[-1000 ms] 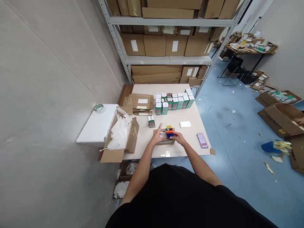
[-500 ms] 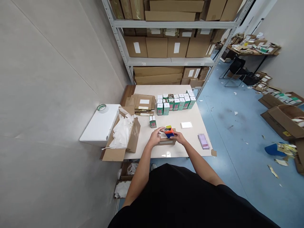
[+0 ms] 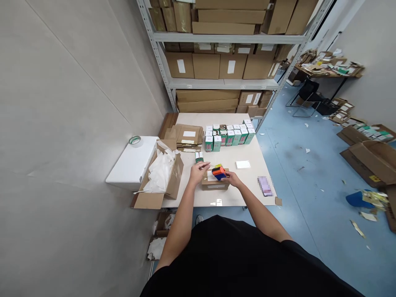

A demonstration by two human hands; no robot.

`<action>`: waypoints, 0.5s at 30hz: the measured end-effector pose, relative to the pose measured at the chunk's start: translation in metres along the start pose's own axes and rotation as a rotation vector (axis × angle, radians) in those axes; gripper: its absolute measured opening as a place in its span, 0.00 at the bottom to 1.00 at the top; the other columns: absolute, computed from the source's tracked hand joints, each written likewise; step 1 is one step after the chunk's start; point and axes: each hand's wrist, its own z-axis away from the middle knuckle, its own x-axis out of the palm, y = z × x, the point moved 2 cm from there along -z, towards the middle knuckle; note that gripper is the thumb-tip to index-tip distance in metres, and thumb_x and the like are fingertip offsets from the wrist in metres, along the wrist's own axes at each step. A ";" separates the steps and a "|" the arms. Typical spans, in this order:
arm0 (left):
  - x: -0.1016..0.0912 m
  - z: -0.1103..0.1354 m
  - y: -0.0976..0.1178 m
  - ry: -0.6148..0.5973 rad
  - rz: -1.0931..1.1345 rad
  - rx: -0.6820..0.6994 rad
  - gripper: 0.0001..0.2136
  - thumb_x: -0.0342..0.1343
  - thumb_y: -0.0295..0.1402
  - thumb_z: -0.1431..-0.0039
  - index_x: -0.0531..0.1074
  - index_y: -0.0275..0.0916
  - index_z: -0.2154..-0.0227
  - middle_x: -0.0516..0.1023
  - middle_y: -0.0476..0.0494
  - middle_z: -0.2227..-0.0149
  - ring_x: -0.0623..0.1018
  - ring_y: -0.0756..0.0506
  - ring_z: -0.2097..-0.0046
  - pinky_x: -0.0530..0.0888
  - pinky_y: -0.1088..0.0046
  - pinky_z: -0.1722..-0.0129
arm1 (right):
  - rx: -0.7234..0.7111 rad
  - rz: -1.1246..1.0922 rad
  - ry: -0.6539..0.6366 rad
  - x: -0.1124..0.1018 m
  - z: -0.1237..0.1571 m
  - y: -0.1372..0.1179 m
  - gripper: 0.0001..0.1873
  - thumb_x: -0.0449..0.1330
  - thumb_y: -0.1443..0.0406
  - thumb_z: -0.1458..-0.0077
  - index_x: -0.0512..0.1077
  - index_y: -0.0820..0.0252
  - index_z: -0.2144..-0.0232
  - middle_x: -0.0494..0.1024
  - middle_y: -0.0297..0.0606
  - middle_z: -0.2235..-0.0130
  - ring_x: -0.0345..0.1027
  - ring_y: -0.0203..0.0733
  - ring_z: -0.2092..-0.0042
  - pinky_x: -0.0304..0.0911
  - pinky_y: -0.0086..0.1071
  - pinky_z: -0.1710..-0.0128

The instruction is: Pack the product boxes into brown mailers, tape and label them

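Observation:
In my right hand [image 3: 232,178] is an orange and blue tape dispenser [image 3: 219,173], with a yellow part showing at its far side. It is tilted over a small closed cardboard box [image 3: 215,186], which carries a white label on top. To the left of the dispenser and apart from it, my left hand [image 3: 199,171] has its fingers drawn together in a pinch. Whatever sits between those fingertips is too small to make out. Just beyond the left hand stands a small green and white box [image 3: 199,156], partly hidden by it.
Rows of green and white boxes [image 3: 229,136] and stacked flat cardboard [image 3: 188,136] occupy the table's far side. An open carton [image 3: 173,181] with white paper stands left. A white card [image 3: 243,164] and a blurred purple item [image 3: 265,185] lie right. Shelving [image 3: 222,83] rises behind.
My left hand has moved left and slightly away from me, off the dispenser and the box. The dispenser has tipped and shifted slightly left in my right hand.

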 end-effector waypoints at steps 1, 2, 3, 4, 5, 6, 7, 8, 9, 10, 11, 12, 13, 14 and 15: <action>-0.004 -0.003 -0.002 0.039 0.020 -0.001 0.13 0.65 0.40 0.42 0.84 0.39 0.59 0.82 0.40 0.58 0.80 0.43 0.59 0.77 0.65 0.53 | -0.011 0.018 -0.004 -0.001 -0.002 -0.001 0.27 0.74 0.56 0.60 0.82 0.53 0.54 0.84 0.37 0.56 0.76 0.54 0.51 0.67 0.47 0.44; -0.008 -0.006 -0.004 0.083 0.030 0.000 0.13 0.64 0.41 0.42 0.85 0.39 0.60 0.81 0.40 0.58 0.80 0.44 0.59 0.77 0.66 0.53 | -0.024 0.038 -0.006 -0.002 -0.004 -0.002 0.27 0.74 0.57 0.60 0.82 0.54 0.54 0.84 0.37 0.55 0.76 0.54 0.51 0.67 0.47 0.44; -0.013 -0.009 -0.006 0.134 0.033 -0.002 0.13 0.65 0.42 0.42 0.85 0.39 0.61 0.81 0.41 0.58 0.80 0.44 0.58 0.76 0.66 0.52 | -0.036 0.054 -0.005 -0.004 -0.006 -0.004 0.27 0.74 0.58 0.61 0.81 0.54 0.55 0.84 0.37 0.55 0.76 0.54 0.51 0.67 0.47 0.44; -0.017 -0.011 -0.010 0.192 0.028 -0.008 0.12 0.65 0.41 0.43 0.85 0.40 0.61 0.81 0.41 0.58 0.80 0.43 0.57 0.76 0.67 0.52 | -0.045 0.067 -0.007 -0.006 -0.008 -0.006 0.27 0.74 0.58 0.61 0.81 0.55 0.55 0.84 0.37 0.55 0.75 0.53 0.51 0.68 0.46 0.45; -0.022 -0.012 -0.015 0.256 0.020 -0.023 0.11 0.66 0.41 0.43 0.85 0.40 0.62 0.81 0.41 0.58 0.80 0.43 0.56 0.76 0.68 0.51 | -0.049 0.078 -0.010 -0.008 -0.011 -0.008 0.27 0.73 0.58 0.61 0.80 0.55 0.55 0.84 0.37 0.56 0.75 0.53 0.52 0.68 0.45 0.46; -0.026 -0.013 -0.020 0.315 0.015 -0.051 0.10 0.66 0.40 0.44 0.85 0.40 0.63 0.81 0.41 0.59 0.80 0.43 0.55 0.76 0.68 0.51 | -0.048 0.088 -0.014 -0.010 -0.013 -0.011 0.27 0.72 0.59 0.60 0.80 0.55 0.54 0.83 0.36 0.56 0.75 0.52 0.52 0.69 0.44 0.47; -0.030 -0.014 -0.027 0.361 0.017 -0.094 0.10 0.66 0.39 0.45 0.85 0.39 0.64 0.82 0.41 0.60 0.80 0.43 0.55 0.76 0.68 0.52 | -0.041 0.103 -0.020 -0.013 -0.016 -0.014 0.27 0.72 0.59 0.59 0.79 0.56 0.54 0.83 0.36 0.57 0.75 0.51 0.53 0.69 0.43 0.48; -0.032 -0.014 -0.034 0.394 0.029 -0.144 0.10 0.66 0.39 0.45 0.84 0.39 0.65 0.82 0.41 0.62 0.80 0.43 0.56 0.76 0.68 0.53 | -0.031 0.122 -0.026 -0.015 -0.019 -0.017 0.26 0.71 0.59 0.58 0.79 0.55 0.54 0.83 0.35 0.57 0.75 0.50 0.53 0.69 0.42 0.49; -0.035 -0.013 -0.042 0.419 0.048 -0.196 0.10 0.66 0.38 0.45 0.84 0.38 0.65 0.82 0.42 0.65 0.80 0.43 0.58 0.76 0.69 0.54 | -0.020 0.145 -0.030 -0.017 -0.021 -0.020 0.25 0.71 0.60 0.57 0.80 0.55 0.54 0.83 0.35 0.57 0.75 0.50 0.54 0.69 0.41 0.50; -0.036 -0.012 -0.051 0.439 0.073 -0.244 0.10 0.65 0.38 0.45 0.84 0.37 0.66 0.82 0.43 0.68 0.81 0.43 0.60 0.76 0.69 0.56 | -0.011 0.169 -0.032 -0.019 -0.023 -0.023 0.24 0.70 0.60 0.57 0.80 0.55 0.54 0.83 0.36 0.57 0.75 0.50 0.54 0.70 0.41 0.50; -0.037 -0.010 -0.059 0.458 0.102 -0.289 0.10 0.65 0.38 0.45 0.83 0.36 0.66 0.81 0.43 0.70 0.81 0.44 0.62 0.75 0.69 0.58 | -0.002 0.193 -0.030 -0.020 -0.025 -0.027 0.23 0.70 0.61 0.56 0.80 0.55 0.55 0.83 0.36 0.57 0.75 0.50 0.54 0.70 0.40 0.51; -0.037 -0.008 -0.067 0.477 0.130 -0.329 0.10 0.65 0.38 0.45 0.83 0.36 0.67 0.81 0.44 0.72 0.80 0.44 0.64 0.75 0.70 0.60 | 0.006 0.220 -0.026 -0.021 -0.026 -0.029 0.22 0.70 0.61 0.56 0.81 0.54 0.55 0.83 0.36 0.57 0.75 0.50 0.55 0.70 0.40 0.51; -0.038 -0.005 -0.074 0.499 0.157 -0.366 0.10 0.65 0.38 0.46 0.83 0.35 0.67 0.81 0.44 0.72 0.80 0.45 0.65 0.75 0.71 0.61 | 0.011 0.252 -0.018 -0.021 -0.027 -0.031 0.22 0.70 0.61 0.55 0.81 0.54 0.55 0.83 0.36 0.56 0.75 0.50 0.55 0.69 0.39 0.52; -0.038 -0.002 -0.082 0.517 0.179 -0.403 0.10 0.66 0.37 0.47 0.82 0.34 0.67 0.81 0.44 0.73 0.80 0.46 0.66 0.74 0.72 0.62 | 0.015 0.287 -0.006 -0.021 -0.028 -0.033 0.21 0.69 0.60 0.55 0.81 0.53 0.55 0.83 0.36 0.56 0.75 0.51 0.55 0.69 0.39 0.51; -0.037 0.002 -0.089 0.533 0.196 -0.436 0.10 0.66 0.37 0.47 0.82 0.34 0.68 0.81 0.44 0.73 0.80 0.46 0.67 0.74 0.72 0.63 | 0.021 0.327 0.007 -0.020 -0.029 -0.034 0.20 0.69 0.59 0.53 0.82 0.52 0.55 0.83 0.36 0.55 0.75 0.51 0.54 0.69 0.39 0.51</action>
